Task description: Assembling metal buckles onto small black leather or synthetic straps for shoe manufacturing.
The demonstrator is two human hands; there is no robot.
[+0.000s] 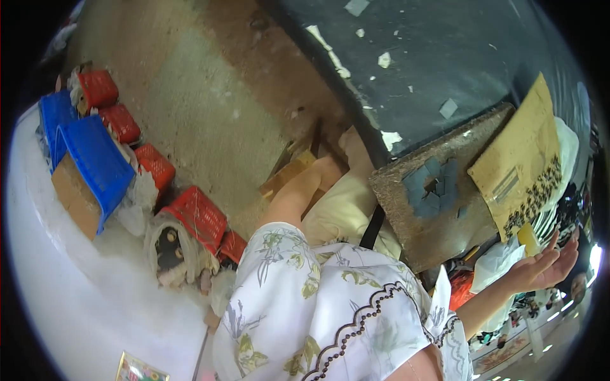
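My right hand (554,261) is raised at the right side, fingers apart and nothing visible in it. Near it lie a yellow piece (527,239) and white plastic (499,261). Beyond it, a tan cardboard sheet (518,152) bears a cluster of small dark pieces (537,193) along its right edge. The sheet overlaps a worn brown board (406,219), where flat blue-grey pieces (432,187) form a rough ring. My left forearm (295,197) reaches down beside my light trousers (346,213), over a wooden stool or frame (289,173); its fingers cannot be made out.
A dark table (419,44) with scattered pale scraps spans the upper right. Along the left wall stand red baskets (197,216), blue crates (95,159), a cardboard piece (75,193) and a clear bag (171,244) with dark contents. Concrete floor (210,114) lies between.
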